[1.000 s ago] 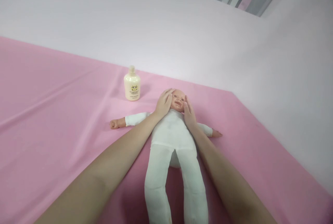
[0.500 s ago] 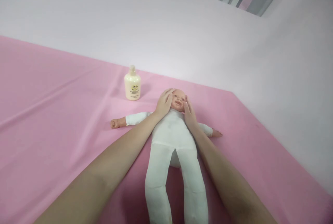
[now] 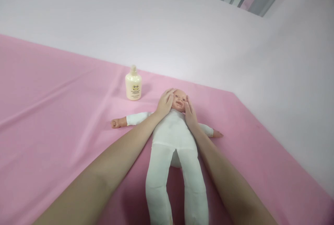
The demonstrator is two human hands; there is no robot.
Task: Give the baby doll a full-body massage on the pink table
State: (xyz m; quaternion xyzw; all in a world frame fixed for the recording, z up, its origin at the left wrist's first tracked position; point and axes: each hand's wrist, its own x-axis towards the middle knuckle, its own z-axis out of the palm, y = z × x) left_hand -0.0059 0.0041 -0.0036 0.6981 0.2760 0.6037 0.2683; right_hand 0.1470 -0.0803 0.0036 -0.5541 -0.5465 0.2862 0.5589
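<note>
Baby doll [image 3: 173,132] lies face-up on the pink-covered bench [image 3: 52,113], arms spread. Left hand [image 3: 165,103] rests flat, fingers extended, on one cheek; right hand [image 3: 190,115] lies open along the other cheek. Against a second ago, almost nothing has moved: both palms still cup the head. Cream lotion bottle [image 3: 133,85] stands upright beyond the doll's arm, untouched.

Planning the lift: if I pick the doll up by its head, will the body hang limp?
Probably limp: the doll has a soft-looking cloth body and legs lying slack. The head under the left hand and right hand looks like hard plastic, likely stiff.
</note>
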